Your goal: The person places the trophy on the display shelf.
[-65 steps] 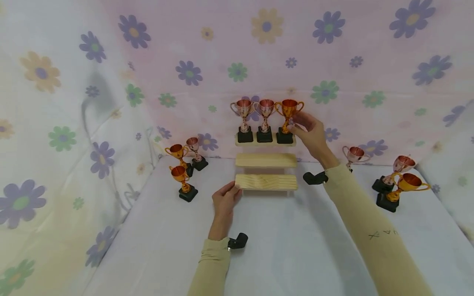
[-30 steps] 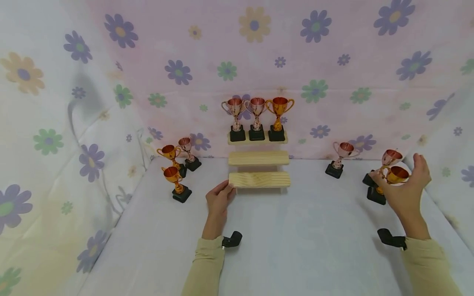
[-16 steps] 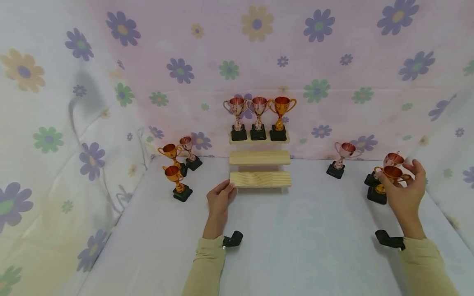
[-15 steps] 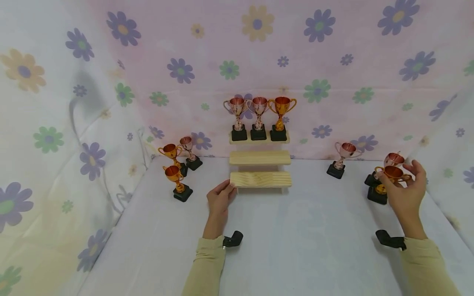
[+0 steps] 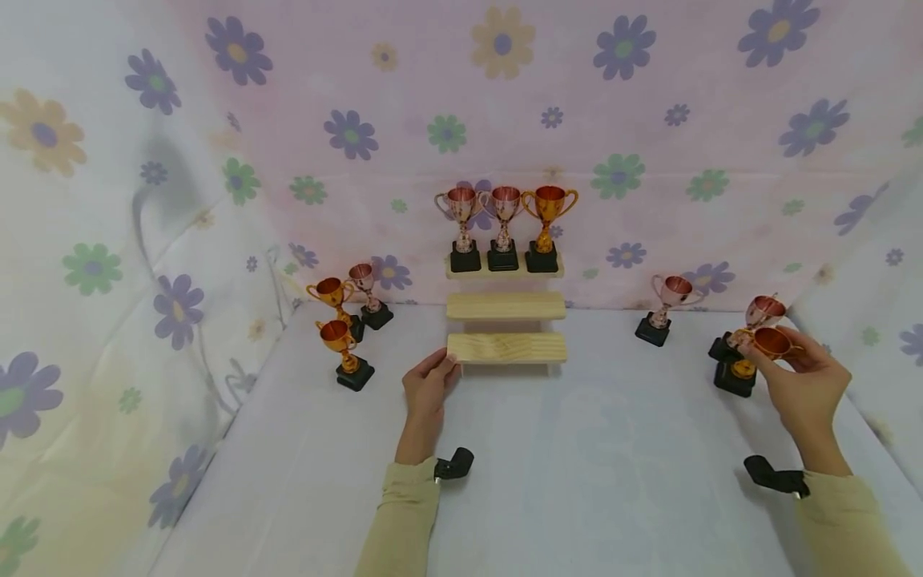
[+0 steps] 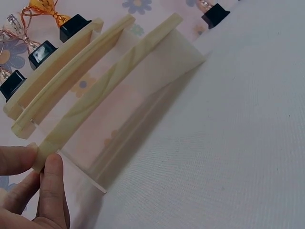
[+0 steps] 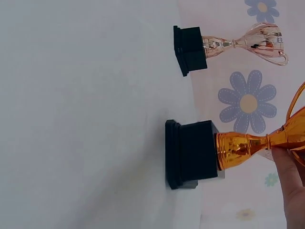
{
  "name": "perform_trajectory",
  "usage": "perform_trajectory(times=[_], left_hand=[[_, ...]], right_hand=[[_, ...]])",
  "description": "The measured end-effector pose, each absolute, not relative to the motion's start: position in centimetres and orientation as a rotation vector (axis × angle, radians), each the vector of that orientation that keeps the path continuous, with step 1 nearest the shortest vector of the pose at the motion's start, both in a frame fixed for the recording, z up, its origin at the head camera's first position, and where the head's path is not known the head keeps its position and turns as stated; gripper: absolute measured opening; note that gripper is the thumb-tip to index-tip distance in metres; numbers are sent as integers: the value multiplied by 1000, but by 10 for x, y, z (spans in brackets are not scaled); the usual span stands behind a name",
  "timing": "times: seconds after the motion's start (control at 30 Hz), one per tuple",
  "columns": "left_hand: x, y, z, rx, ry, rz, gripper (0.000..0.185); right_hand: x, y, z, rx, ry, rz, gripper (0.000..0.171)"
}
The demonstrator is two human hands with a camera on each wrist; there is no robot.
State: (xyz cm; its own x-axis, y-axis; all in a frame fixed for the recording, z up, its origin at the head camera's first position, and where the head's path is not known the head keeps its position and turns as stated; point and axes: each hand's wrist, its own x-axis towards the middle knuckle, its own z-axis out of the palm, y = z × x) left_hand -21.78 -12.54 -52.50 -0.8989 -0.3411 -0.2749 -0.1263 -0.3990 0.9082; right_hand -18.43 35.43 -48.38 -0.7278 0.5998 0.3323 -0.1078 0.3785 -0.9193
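Right hand (image 5: 808, 385) grips gold cup (image 5: 773, 343); my left hand (image 5: 425, 390) pinches rack (image 5: 512, 348). Rose cup (image 5: 766, 311) just behind: a sideways knock could topple it.

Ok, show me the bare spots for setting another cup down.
Bare: the middle board; the bottom board, though the left hand pinches its left end; the table before the boards; and between them and the lone pink cup.

Crowded: the top board, three cups across; and where the right hand holds a gold cup.
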Motion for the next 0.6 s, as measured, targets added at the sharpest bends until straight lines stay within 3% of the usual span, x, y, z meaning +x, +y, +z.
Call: perform_trajectory(times=[0.23,0.6], left_hand=[[-218,-126,-522,639,-1638,-2434,31],[-217,-126,-522,640,-1631,-2438,31]], right_hand=[[-167,351,-483,-440,-1983,1513,53],[-133,316,-481,-21,-2144,1219,60]])
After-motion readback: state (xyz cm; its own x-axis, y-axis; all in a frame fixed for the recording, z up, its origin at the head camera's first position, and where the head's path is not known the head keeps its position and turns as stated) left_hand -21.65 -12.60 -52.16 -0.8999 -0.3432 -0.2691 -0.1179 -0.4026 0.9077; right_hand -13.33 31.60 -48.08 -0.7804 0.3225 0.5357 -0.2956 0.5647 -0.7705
